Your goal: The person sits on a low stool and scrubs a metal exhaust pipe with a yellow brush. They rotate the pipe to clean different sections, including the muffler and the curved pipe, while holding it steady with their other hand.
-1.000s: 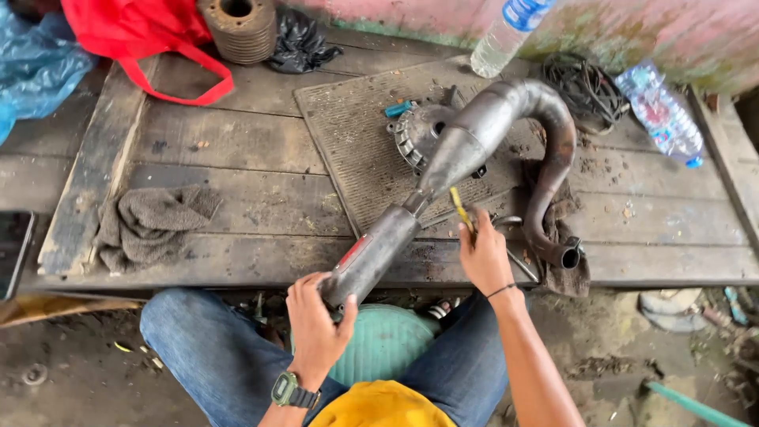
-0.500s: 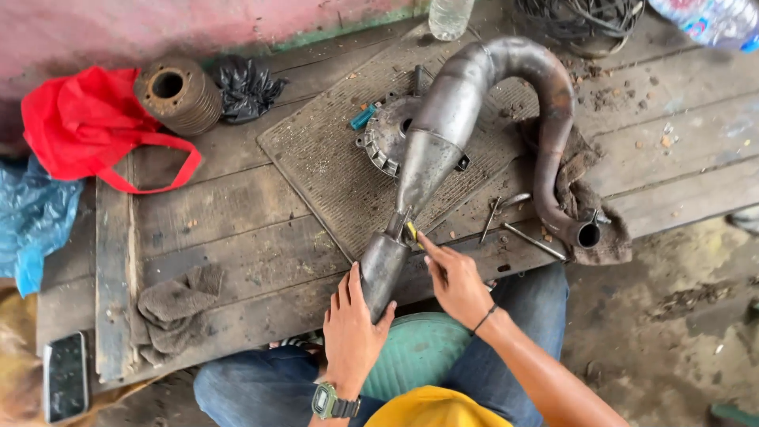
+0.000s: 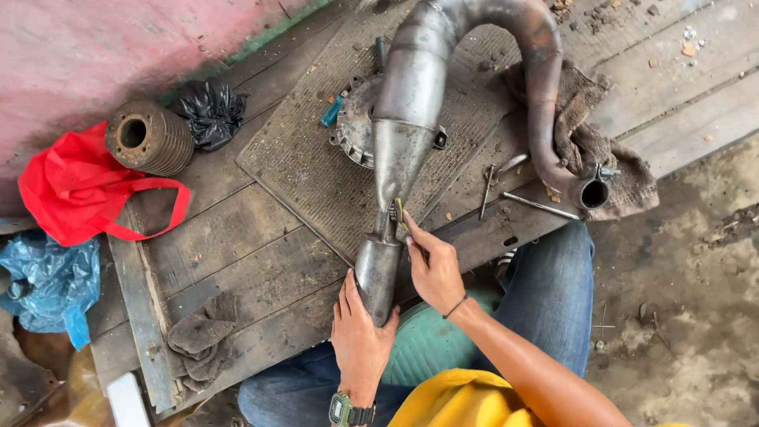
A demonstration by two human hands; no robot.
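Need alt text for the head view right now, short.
Left hand grips the narrow end of a curved metal exhaust pipe lying on a wooden platform; right hand holds a small yellow-handled tool at its joint.

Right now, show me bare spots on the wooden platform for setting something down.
Free: planks between the red bag and ribbed mat; boards right of the brown rag. Crowded: around the exhaust pipe, loose tools and both hands.

The exhaust pipe (image 3: 411,103) is dull grey metal, scuffed and rust-stained at its bend. The desk (image 3: 229,237) is rough, weathered wood planks. The bag (image 3: 71,186) is smooth red fabric beside a crumpled, glossy black plastic bag (image 3: 212,115).
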